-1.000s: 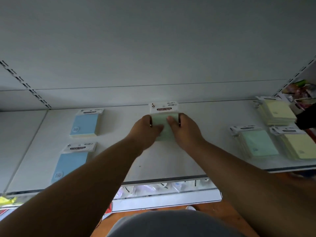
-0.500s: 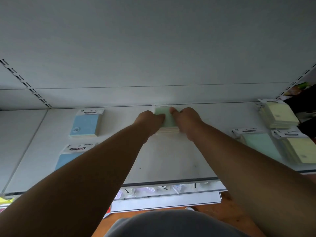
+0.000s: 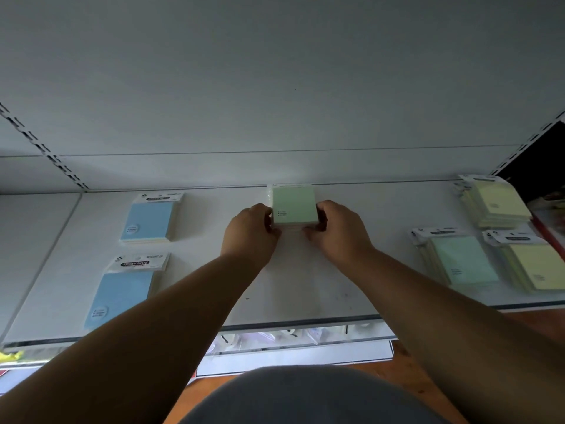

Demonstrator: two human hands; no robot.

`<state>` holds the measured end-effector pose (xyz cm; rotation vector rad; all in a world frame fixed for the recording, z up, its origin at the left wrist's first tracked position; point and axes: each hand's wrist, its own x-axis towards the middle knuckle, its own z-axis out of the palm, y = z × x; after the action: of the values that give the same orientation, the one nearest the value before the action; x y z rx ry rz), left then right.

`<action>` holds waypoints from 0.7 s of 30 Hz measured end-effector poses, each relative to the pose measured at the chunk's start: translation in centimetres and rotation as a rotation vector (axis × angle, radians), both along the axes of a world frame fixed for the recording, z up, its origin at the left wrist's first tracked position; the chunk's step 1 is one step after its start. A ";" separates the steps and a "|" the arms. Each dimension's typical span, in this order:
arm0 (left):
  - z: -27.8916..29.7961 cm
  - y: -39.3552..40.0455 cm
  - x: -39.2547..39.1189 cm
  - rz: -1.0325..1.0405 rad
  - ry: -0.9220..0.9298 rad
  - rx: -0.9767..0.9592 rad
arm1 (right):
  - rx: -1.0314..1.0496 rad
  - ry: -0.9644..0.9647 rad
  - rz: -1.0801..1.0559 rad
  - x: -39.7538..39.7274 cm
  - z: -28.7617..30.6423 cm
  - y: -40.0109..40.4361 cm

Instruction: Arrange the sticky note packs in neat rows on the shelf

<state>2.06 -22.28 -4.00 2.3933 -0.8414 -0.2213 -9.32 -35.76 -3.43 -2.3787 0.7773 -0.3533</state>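
Note:
A stack of green sticky note packs (image 3: 294, 205) sits at the back middle of the white shelf (image 3: 305, 289), against the rear panel. My left hand (image 3: 251, 232) grips its left side and my right hand (image 3: 336, 229) grips its right side, fingers curled round the near corners. Two blue packs lie on the left, one at the back (image 3: 149, 220) and one in front (image 3: 122, 296). On the right are a green stack (image 3: 461, 263), a yellow stack in front (image 3: 538, 266) and a yellow stack at the back (image 3: 495, 205).
Slotted uprights run along the back panel at left (image 3: 46, 151) and right (image 3: 526, 142). A lower shelf with clear dividers (image 3: 290, 339) shows below the front edge. Red items (image 3: 550, 221) lie at the far right, and the floor is wooden.
Both hands have pushed the green stack from mid-shelf back to the rear panel; its header card no longer shows. The hands now sit at the stack's near corners.

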 end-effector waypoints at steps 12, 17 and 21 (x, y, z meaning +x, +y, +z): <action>-0.1 0.0 0.5 0.012 0.054 0.043 | -0.070 0.143 -0.023 0.2 -0.4 -0.5; 0.3 0.4 0.5 0.003 0.089 0.037 | -0.076 0.117 -0.015 0.0 -0.5 -0.9; 0.3 1.1 -0.3 0.013 0.000 -0.121 | -0.026 -0.110 -0.035 -0.8 -0.3 -0.6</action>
<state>1.80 -21.17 -3.65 2.2854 -0.8162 -0.1609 -10.15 -36.34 -3.72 -2.3504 0.7676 -0.5075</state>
